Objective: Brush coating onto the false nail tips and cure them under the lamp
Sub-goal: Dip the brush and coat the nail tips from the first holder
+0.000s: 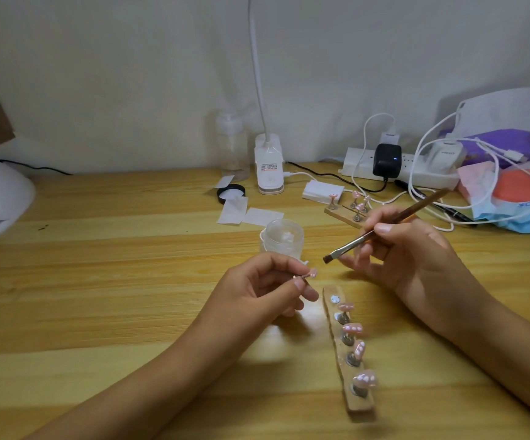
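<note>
Hands (267,290) (409,249) pinch pink nail tip (312,274), slim wooden brush (416,208).

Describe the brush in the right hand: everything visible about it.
The brush is slim, with a reddish-brown wood-like handle, a silvery metal ferrule and a short, flat tuft of dark bristles. The right hand pinches it near the ferrule, pen-style, thumb on top. It is tilted, bristles low toward the left, handle end rising to the right. The bristles hang in the air, touching nothing, just right of the nail tip that the left hand holds.
</note>
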Demonstrator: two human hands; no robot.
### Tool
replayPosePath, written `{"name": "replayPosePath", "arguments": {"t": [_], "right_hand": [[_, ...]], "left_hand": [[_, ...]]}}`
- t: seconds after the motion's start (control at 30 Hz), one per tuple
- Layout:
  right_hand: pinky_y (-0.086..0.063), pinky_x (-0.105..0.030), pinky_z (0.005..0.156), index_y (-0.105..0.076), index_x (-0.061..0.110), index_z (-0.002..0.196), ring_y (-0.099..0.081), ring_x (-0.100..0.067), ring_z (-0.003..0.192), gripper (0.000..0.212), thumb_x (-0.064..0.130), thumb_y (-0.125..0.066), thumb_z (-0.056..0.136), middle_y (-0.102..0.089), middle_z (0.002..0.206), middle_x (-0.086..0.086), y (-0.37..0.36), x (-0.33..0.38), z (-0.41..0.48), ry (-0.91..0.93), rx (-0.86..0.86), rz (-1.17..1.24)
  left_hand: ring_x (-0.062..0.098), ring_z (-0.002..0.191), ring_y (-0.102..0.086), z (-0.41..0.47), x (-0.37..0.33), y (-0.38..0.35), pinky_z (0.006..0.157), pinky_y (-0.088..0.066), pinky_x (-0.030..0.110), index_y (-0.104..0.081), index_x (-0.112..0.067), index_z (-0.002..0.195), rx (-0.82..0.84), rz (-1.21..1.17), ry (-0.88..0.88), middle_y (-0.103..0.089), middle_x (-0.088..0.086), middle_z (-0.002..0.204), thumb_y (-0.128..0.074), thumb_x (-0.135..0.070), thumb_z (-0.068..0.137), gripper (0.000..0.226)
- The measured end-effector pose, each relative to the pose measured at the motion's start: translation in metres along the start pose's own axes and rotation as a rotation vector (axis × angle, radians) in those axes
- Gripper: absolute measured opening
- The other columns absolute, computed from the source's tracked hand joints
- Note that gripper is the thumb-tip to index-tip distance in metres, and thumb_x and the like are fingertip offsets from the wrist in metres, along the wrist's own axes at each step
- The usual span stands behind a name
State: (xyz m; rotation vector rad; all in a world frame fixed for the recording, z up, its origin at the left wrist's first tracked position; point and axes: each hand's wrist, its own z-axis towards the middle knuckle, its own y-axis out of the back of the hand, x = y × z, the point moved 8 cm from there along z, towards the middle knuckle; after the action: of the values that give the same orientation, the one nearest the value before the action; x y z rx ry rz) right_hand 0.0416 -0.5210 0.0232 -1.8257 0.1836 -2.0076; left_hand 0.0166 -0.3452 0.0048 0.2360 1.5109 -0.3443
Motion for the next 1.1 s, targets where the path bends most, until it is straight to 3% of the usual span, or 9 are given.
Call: {"name": "replayPosePath", "arguments": {"t": [0.17, 0.33, 0.47, 0.57, 0.7, 0.87, 1.1], "right_hand": [[-0.055, -0.057, 0.085, -0.061, 0.014, 0.080, -0.058, -0.011, 0.061, 0.007, 0.014, -0.054, 0.080, -0.052, 0.068, -0.003, -0.004, -0.005, 0.001, -0.131, 0.071, 0.106], [-0.051, -0.062, 0.086, -0.062, 0.014, 0.081, -0.058, -0.012, 0.062, 0.007, 0.018, -0.061, 0.075, -0.053, 0.073, -0.003, -0.013, -0.007, -0.004, -0.197, 0.189, 0.159], [-0.052, -0.057, 0.087, -0.062, 0.015, 0.083, -0.058, -0.013, 0.065, 0.009, 0.020, -0.062, 0.076, -0.052, 0.071, -0.002, -0.010, -0.006, 0.000, -0.176, 0.172, 0.201], [-0.056, -0.043, 0.083, -0.062, 0.017, 0.083, -0.056, -0.011, 0.065, 0.007, 0.022, -0.059, 0.079, -0.053, 0.067, 0.001, -0.001, -0.004, 0.005, -0.132, 0.082, 0.201], [-0.055, -0.030, 0.075, -0.064, 0.018, 0.080, -0.050, -0.008, 0.062, 0.012, 0.021, -0.053, 0.084, -0.050, 0.066, 0.004, 0.006, -0.003, 0.007, -0.096, 0.001, 0.156], [-0.052, -0.028, 0.075, -0.069, 0.020, 0.080, -0.054, -0.007, 0.065, 0.008, 0.026, -0.066, 0.074, -0.054, 0.070, 0.005, 0.003, -0.003, 0.007, -0.098, 0.022, 0.127], [-0.052, -0.027, 0.073, -0.069, 0.022, 0.088, -0.056, -0.008, 0.069, 0.012, 0.025, -0.068, 0.076, -0.056, 0.074, 0.004, 0.001, -0.005, 0.007, -0.112, 0.036, 0.101]], "left_hand": [[0.008, 0.065, -0.061, -0.001, -0.002, -0.002, 0.067, -0.049, 0.021, -0.068, -0.023, 0.087, 0.017, 0.009, -0.041, -0.075, 0.007, 0.087, -0.067, -0.020, 0.082, 0.006], [0.002, 0.074, -0.057, -0.004, -0.005, -0.001, 0.065, -0.047, 0.017, -0.070, -0.032, 0.083, -0.030, 0.201, -0.092, -0.065, -0.013, 0.086, -0.069, -0.027, 0.080, 0.007], [0.004, 0.070, -0.057, -0.006, -0.007, -0.006, 0.062, -0.046, 0.015, -0.071, -0.030, 0.086, -0.027, 0.263, -0.103, -0.066, -0.010, 0.083, -0.071, -0.024, 0.082, 0.008], [0.006, 0.073, -0.063, -0.004, -0.007, -0.012, 0.063, -0.049, 0.015, -0.071, -0.028, 0.089, -0.017, 0.277, -0.102, -0.072, -0.006, 0.084, -0.074, -0.015, 0.086, 0.014], [-0.002, 0.060, -0.055, 0.001, -0.003, -0.020, 0.058, -0.041, 0.009, -0.069, -0.031, 0.088, 0.000, 0.382, -0.087, -0.067, -0.016, 0.073, -0.074, -0.020, 0.087, 0.012], [0.000, 0.054, -0.040, 0.006, -0.002, -0.020, 0.053, -0.032, 0.010, -0.066, -0.034, 0.088, -0.023, 0.499, -0.117, -0.046, -0.018, 0.060, -0.072, -0.028, 0.087, 0.009], [0.001, 0.054, -0.041, 0.006, -0.001, -0.024, 0.055, -0.034, 0.021, -0.066, -0.037, 0.089, -0.009, 0.628, -0.131, -0.046, -0.016, 0.057, -0.070, -0.035, 0.088, 0.004]]}}
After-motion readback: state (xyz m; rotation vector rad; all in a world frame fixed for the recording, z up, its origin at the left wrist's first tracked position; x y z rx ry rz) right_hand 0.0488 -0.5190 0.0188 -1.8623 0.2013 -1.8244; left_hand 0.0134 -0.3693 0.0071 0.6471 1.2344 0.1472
